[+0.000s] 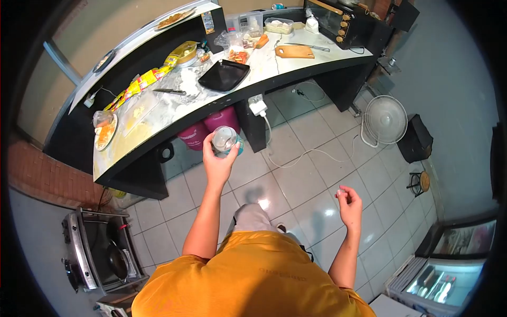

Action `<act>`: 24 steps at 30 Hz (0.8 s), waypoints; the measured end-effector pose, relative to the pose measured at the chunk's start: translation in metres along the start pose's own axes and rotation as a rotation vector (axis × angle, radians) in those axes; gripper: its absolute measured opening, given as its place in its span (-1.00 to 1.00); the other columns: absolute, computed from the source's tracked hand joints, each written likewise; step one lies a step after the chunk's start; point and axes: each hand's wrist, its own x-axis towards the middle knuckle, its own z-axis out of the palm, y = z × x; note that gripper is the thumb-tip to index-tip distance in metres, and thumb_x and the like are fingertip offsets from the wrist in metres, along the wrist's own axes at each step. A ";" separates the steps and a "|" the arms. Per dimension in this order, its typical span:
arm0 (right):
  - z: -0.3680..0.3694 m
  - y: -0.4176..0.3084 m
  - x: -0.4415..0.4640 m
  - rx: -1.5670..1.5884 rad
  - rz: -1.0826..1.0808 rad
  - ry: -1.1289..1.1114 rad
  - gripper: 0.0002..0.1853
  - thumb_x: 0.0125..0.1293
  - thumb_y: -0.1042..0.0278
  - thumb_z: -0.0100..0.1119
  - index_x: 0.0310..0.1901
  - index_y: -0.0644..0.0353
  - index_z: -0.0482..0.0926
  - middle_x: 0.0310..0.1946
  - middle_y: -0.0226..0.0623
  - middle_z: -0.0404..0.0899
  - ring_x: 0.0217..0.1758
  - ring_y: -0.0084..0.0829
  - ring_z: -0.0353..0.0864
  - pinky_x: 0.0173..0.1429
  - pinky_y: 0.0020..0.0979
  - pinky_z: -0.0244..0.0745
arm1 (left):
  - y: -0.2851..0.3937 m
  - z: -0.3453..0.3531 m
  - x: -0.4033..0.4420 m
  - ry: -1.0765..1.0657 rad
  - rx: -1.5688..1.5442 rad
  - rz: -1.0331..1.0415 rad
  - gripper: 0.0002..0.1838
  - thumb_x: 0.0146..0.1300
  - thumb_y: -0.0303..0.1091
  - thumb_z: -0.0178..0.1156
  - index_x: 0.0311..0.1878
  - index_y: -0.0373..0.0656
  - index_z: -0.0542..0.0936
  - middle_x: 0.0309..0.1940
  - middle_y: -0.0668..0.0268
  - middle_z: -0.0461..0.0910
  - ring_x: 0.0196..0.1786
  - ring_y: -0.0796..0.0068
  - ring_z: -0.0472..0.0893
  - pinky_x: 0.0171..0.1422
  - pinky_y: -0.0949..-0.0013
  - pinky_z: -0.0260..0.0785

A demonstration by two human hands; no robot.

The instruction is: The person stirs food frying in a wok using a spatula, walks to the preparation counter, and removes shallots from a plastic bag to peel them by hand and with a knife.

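My left hand (218, 165) is wrapped round a small clear jar (225, 138) with a teal label, held in front of the counter's edge. What the jar contains is hard to make out. Out to the right, over the floor, my right hand (350, 205) is closed in a pinch. Something small and pale may be between its fingertips, too small to name. The curved counter (259, 74) ahead carries a black tray (224, 75), a knife (169, 91), a wooden cutting board (294, 52) and a plate of orange food (106, 132).
Purple containers (222, 119) stand under the counter. A white cable (296, 162) crosses the tiled floor to a round fan (386, 120). A small stool (421, 183) is at the right. A stove (79, 251) stands lower left, a glass-topped freezer (443, 280) lower right.
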 end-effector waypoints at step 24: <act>0.006 -0.008 0.559 -0.117 0.022 -0.175 -0.72 0.34 0.40 0.26 0.07 0.21 0.59 -0.32 -0.40 0.64 -0.26 -0.57 0.59 -0.14 -0.51 0.49 | -0.111 0.471 0.352 -0.115 -0.034 -0.218 -0.33 0.06 -0.23 0.50 0.17 -0.30 0.42 -0.03 0.16 0.59 0.03 0.36 0.56 0.14 0.34 0.40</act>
